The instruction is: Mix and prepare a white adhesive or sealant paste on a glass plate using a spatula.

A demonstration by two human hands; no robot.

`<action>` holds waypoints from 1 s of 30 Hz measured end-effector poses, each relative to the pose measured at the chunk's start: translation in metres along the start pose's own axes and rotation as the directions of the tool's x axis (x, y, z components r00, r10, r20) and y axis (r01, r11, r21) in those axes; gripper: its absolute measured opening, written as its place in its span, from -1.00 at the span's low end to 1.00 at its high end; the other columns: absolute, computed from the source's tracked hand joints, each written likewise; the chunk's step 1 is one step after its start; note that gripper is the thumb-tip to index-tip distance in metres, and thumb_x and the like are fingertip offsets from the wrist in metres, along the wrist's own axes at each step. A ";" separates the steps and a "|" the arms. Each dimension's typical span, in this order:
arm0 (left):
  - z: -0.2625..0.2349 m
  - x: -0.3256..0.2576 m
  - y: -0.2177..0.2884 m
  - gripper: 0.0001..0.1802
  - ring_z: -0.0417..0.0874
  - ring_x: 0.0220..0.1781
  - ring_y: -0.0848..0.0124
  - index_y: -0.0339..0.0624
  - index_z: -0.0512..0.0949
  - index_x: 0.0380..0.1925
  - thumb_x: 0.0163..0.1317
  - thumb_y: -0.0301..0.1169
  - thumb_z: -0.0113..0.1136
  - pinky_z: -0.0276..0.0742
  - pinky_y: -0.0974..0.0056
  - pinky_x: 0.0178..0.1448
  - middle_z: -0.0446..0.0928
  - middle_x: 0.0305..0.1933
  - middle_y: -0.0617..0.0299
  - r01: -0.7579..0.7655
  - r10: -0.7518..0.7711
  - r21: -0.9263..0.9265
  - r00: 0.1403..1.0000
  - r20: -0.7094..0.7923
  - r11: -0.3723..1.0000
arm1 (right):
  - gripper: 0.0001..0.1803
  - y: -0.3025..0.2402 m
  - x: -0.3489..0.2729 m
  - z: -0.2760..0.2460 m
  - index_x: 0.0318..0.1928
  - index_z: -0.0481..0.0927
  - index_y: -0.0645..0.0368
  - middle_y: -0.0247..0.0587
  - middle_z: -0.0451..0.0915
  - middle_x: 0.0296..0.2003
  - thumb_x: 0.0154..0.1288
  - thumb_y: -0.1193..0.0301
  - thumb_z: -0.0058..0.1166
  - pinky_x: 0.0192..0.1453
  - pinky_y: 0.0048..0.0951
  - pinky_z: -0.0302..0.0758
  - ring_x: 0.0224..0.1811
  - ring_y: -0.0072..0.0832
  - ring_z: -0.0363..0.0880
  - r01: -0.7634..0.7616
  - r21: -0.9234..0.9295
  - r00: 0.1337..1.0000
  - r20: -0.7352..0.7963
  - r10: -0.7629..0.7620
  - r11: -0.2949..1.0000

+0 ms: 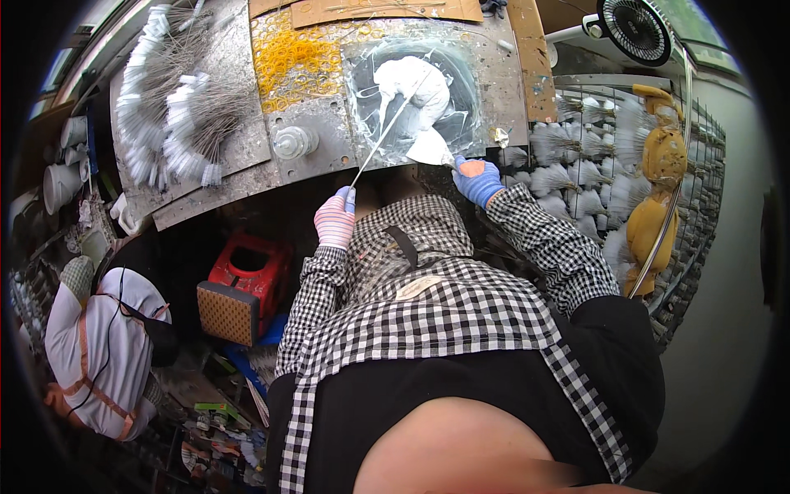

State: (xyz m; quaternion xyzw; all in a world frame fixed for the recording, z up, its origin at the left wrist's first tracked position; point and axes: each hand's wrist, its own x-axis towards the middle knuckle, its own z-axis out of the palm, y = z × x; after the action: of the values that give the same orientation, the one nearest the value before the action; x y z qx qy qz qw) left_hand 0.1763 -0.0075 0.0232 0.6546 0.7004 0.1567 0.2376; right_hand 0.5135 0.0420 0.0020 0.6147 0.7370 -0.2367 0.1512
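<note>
My left hand (335, 219), in a striped pink-and-white glove with blue fingertips, is closed on the lower end of a thin, pale rod (378, 147). The rod slants up and right, its far part over a thick mound of white paste (414, 87). Closed on the handle of a putty knife (430, 149) is my right hand (478, 181), in a blue glove with an orange patch. White paste coats the knife's blade, which is at the near edge of the mound. The paste lies on a smeared, dark square plate (360, 78) on the metal worktable (321, 156).
Bundles of thin wires with white tufted ends (185, 123) lie at the left. Yellow rings (296, 58) are spread behind a clear plastic bottle (294, 142). More tufted bundles fill a wire rack (588, 156) at right, beneath a black fan (634, 31). A red stool-like object (251, 267) stands below.
</note>
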 end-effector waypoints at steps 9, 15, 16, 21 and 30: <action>-0.014 0.002 0.003 -0.77 0.67 -0.28 -0.01 -0.12 0.68 -0.16 0.32 -0.25 0.19 0.58 0.07 -0.16 0.65 -0.32 -0.08 -0.008 0.008 0.001 1.000 0.021 1.000 | -0.70 -0.046 0.032 -0.036 -0.19 0.55 0.07 -0.03 0.68 -0.40 0.26 0.12 0.07 -0.17 -0.02 0.55 -0.28 0.00 0.67 -0.096 0.179 0.981 -0.152 0.124 0.979; -0.016 0.004 -0.007 -0.75 0.67 -0.27 0.02 -0.10 0.65 -0.15 0.35 -0.21 0.13 0.58 0.06 -0.15 0.65 -0.32 -0.02 -0.031 0.031 -0.003 0.999 0.044 1.000 | -0.73 -0.046 -0.012 0.004 -0.24 0.57 0.12 0.02 0.69 -0.41 0.28 0.19 0.02 -0.24 -0.03 0.59 -0.33 -0.05 0.71 -0.103 0.096 0.994 -0.025 0.106 0.990; -0.015 0.004 -0.008 -0.75 0.67 -0.28 0.02 -0.10 0.65 -0.15 0.35 -0.22 0.13 0.58 0.06 -0.16 0.65 -0.32 -0.01 -0.039 0.038 0.011 0.997 0.060 0.999 | -0.75 -0.057 -0.011 0.009 -0.26 0.58 0.14 0.02 0.69 -0.42 0.29 0.21 0.01 -0.25 -0.03 0.59 -0.34 -0.05 0.71 -0.131 0.116 0.991 -0.009 0.133 0.985; -0.010 -0.001 0.001 -0.75 0.67 -0.31 0.02 -0.10 0.66 -0.17 0.35 -0.22 0.14 0.58 0.06 -0.19 0.65 -0.34 -0.01 -0.044 0.044 0.012 0.998 0.051 0.999 | -0.77 -0.096 0.029 0.012 -0.23 0.62 0.17 0.10 0.69 -0.37 0.25 0.31 -0.02 -0.19 -0.02 0.60 -0.27 0.00 0.71 -0.245 0.262 0.966 -0.010 0.257 0.933; -0.014 -0.006 0.004 -0.72 0.69 -0.29 0.03 -0.13 0.68 -0.17 0.36 -0.19 0.15 0.59 0.09 -0.16 0.66 -0.32 -0.05 -0.016 0.018 -0.031 0.998 0.057 0.999 | -0.62 -0.032 0.023 -0.049 -0.13 0.60 0.07 0.03 0.69 -0.31 0.27 0.05 0.06 -0.04 -0.03 0.54 -0.17 -0.01 0.67 -0.327 0.261 0.925 -0.111 0.364 0.908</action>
State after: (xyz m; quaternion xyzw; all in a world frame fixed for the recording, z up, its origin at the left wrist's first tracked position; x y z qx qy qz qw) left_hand 0.1725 -0.0122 0.0385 0.6610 0.6853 0.1503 0.2663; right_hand 0.4808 0.0827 0.0366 0.7661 0.5922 -0.2432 0.0576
